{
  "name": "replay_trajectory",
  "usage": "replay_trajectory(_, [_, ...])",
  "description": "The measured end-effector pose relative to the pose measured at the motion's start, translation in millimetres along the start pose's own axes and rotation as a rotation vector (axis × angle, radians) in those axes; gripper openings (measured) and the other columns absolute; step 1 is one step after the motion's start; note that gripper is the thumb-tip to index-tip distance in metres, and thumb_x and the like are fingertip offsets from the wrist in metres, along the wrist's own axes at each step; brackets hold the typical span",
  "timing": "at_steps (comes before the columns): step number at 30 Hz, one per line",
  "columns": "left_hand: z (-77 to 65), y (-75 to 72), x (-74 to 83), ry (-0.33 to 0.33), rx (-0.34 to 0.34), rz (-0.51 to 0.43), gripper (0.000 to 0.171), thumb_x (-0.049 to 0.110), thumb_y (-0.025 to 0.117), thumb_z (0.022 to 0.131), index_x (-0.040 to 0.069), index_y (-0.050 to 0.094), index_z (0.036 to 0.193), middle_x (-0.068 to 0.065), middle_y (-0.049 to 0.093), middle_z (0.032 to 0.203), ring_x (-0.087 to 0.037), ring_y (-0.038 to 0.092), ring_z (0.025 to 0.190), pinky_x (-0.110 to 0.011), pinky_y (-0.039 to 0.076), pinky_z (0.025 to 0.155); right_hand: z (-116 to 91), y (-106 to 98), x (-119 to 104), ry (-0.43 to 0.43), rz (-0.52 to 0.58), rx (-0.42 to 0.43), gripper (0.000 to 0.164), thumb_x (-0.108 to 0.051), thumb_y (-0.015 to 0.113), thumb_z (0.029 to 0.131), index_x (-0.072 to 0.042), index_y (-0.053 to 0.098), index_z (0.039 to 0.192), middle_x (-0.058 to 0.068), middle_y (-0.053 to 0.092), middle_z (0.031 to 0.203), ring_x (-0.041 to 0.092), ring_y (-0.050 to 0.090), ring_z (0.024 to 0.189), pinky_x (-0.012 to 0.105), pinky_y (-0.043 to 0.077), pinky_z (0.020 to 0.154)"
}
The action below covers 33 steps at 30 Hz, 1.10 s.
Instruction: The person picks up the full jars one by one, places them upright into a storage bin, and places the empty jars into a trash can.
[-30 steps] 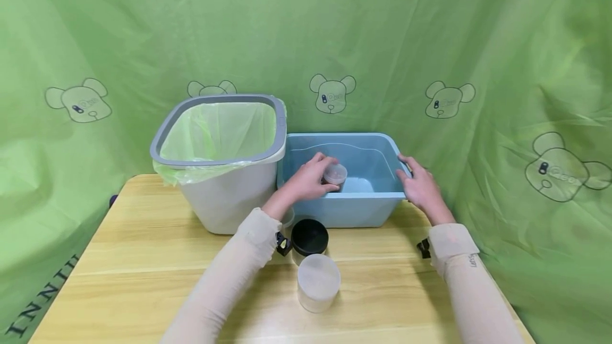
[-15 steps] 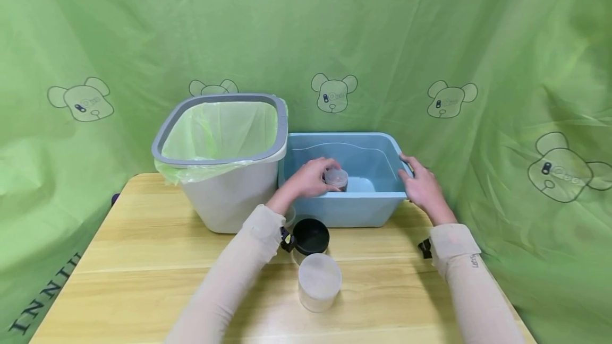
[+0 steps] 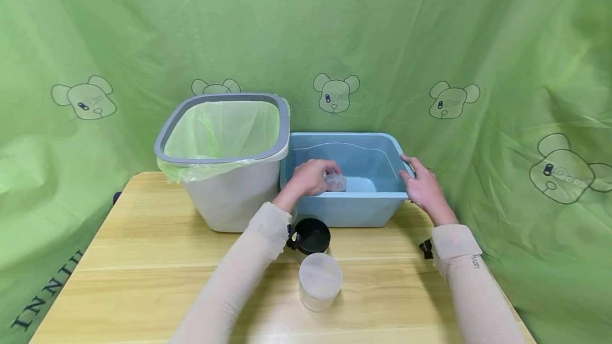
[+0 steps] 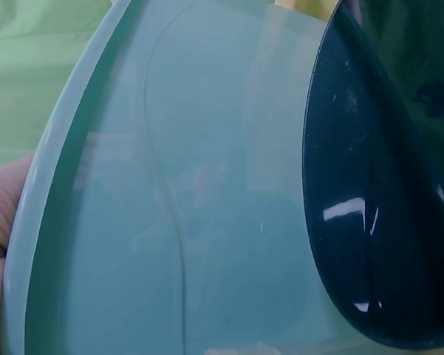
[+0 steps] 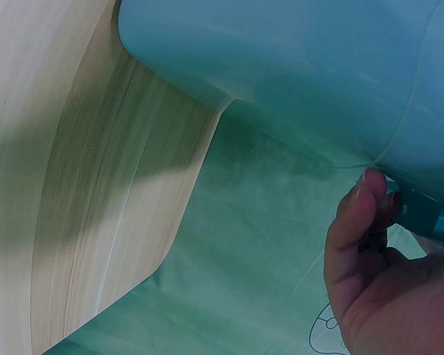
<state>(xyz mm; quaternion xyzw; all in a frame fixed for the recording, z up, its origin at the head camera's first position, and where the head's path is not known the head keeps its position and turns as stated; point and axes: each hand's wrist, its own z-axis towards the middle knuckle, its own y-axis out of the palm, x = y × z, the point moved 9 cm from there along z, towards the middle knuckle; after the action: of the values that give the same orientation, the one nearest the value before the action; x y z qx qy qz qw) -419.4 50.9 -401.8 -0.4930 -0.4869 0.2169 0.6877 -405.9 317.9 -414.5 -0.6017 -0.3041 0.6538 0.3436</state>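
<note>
Reaching over the front rim of a blue plastic tub [image 3: 356,211], my left hand [image 3: 311,177] holds a small clear plastic jar [image 3: 337,183] low inside it. The fingers partly hide the jar. My right hand [image 3: 423,187] grips the tub's right rim; in the right wrist view its curled fingers [image 5: 354,214] hook round that edge. Just under the left wrist stands a jar with a black lid [image 3: 313,237]. A larger translucent jar [image 3: 320,280] is upright in front of it. The left wrist view shows mostly the tub wall [image 4: 222,170].
A white bin [image 3: 224,200] with a grey rim and a green liner bag [image 3: 220,126] stands against the tub's left side. Everything sits on a wood-grain table [image 3: 158,285]. Green printed curtain [image 3: 382,31] hangs behind and at both sides.
My left hand has shifted slightly right, and the small clear jar has sunk lower in the tub and looks more tilted. The right hand keeps its grip on the rim.
</note>
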Motion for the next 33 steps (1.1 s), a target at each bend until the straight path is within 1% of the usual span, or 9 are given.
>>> replay_trajectory(1, [0.5, 0.5, -0.5, -0.007, -0.005, 0.004, 0.043, 0.012, 0.078, 0.088, 0.031, 0.071, 0.125, 0.004, 0.071, 0.127, -0.019, 0.064, 0.114, -0.041, 0.051, 0.093, 0.0, -0.1, -0.2, 0.0, 0.002, -0.002, 0.059, -0.039, 0.037, 0.111, -0.022, 0.025, 0.166, 0.032, 0.032, 0.162, 0.061, 0.042, 0.135, 0.076, 0.036, 0.104])
replay_trajectory(6, [1.4, 3.8, -3.3, -0.031, -0.035, 0.015, 0.049, 0.003, 0.073, 0.087, 0.031, 0.07, 0.127, 0.002, 0.07, 0.129, -0.02, 0.063, 0.115, -0.037, 0.051, 0.093, 0.4, 0.5, -1.3, -0.004, 0.0, -0.007, 0.059, -0.04, 0.037, 0.11, -0.021, 0.025, 0.166, 0.031, 0.031, 0.163, 0.062, 0.037, 0.139, 0.077, 0.032, 0.107])
replay_trajectory(14, [2.1, 6.3, -2.0, 0.002, -0.064, -0.026, 0.044, -0.001, 0.07, 0.089, 0.021, 0.071, 0.127, -0.005, 0.07, 0.125, -0.024, 0.063, 0.114, -0.038, 0.05, 0.099, 1.2, 0.0, 0.2, -0.001, -0.012, 0.002, 0.059, -0.04, 0.037, 0.11, -0.022, 0.025, 0.165, 0.032, 0.032, 0.162, 0.062, 0.036, 0.139, 0.077, 0.032, 0.106])
replay_trajectory(17, [2.3, 8.6, -2.4, -0.008, -0.088, -0.043, 0.042, -0.002, 0.068, 0.092, 0.02, 0.07, 0.128, -0.006, 0.07, 0.124, -0.025, 0.062, 0.116, -0.039, 0.05, 0.101, 0.7, -0.1, 0.4, 0.003, -0.009, -0.002, 0.059, -0.04, 0.037, 0.11, -0.022, 0.025, 0.166, 0.032, 0.033, 0.162, 0.061, 0.041, 0.135, 0.076, 0.035, 0.104])
replay_trajectory(22, [3.8, 13.0, -2.4, -0.019, -0.119, -0.036, 0.04, -0.002, 0.066, 0.093, 0.018, 0.071, 0.127, -0.006, 0.071, 0.124, -0.026, 0.063, 0.117, -0.039, 0.051, 0.101, -0.2, 0.1, 1.1, 0.006, -0.009, -0.006, 0.059, -0.039, 0.037, 0.111, -0.021, 0.025, 0.166, 0.032, 0.034, 0.161, 0.059, 0.047, 0.13, 0.074, 0.038, 0.102])
replay_trajectory(26, [5.6, 15.6, -3.2, -0.02, -0.121, -0.021, 0.042, -0.003, 0.064, 0.093, 0.018, 0.071, 0.129, -0.006, 0.071, 0.126, -0.025, 0.062, 0.119, -0.039, 0.05, 0.103, -0.7, 0.5, 0.9, 0.004, -0.011, -0.006, 0.059, -0.039, 0.037, 0.111, -0.022, 0.025, 0.166, 0.033, 0.034, 0.161, 0.059, 0.049, 0.129, 0.074, 0.038, 0.101])
replay_trajectory(28, [6.5, 16.3, -4.0, -0.02, -0.118, -0.011, 0.043, -0.003, 0.064, 0.093, 0.019, 0.071, 0.13, -0.006, 0.07, 0.127, -0.025, 0.062, 0.12, -0.039, 0.049, 0.105, -1.2, 0.4, 0.3, 0.005, -0.009, -0.007, 0.059, -0.039, 0.037, 0.111, -0.022, 0.025, 0.166, 0.034, 0.036, 0.16, 0.057, 0.056, 0.12, 0.072, 0.041, 0.098])
replay_trajectory(30, [7.0, 16.4, -4.6, -0.021, -0.115, -0.005, 0.043, -0.001, 0.064, 0.095, 0.019, 0.07, 0.132, -0.005, 0.07, 0.128, -0.024, 0.061, 0.122, -0.038, 0.048, 0.107, -1.6, 0.0, -0.8, 0.001, -0.01, -0.005, 0.059, -0.039, 0.037, 0.111, -0.022, 0.025, 0.166, 0.034, 0.036, 0.159, 0.058, 0.054, 0.122, 0.072, 0.041, 0.098])
replay_trajectory(33, [7.5, 15.2, -4.2, -0.017, -0.107, 0.001, 0.04, 0.003, 0.064, 0.097, 0.019, 0.07, 0.133, -0.004, 0.07, 0.129, -0.023, 0.061, 0.124, -0.038, 0.047, 0.109, -1.9, -1.2, -1.8, -0.002, -0.008, 0.0, 0.059, -0.039, 0.037, 0.111, -0.022, 0.025, 0.166, 0.035, 0.039, 0.157, 0.051, 0.065, 0.103, 0.066, 0.046, 0.091])
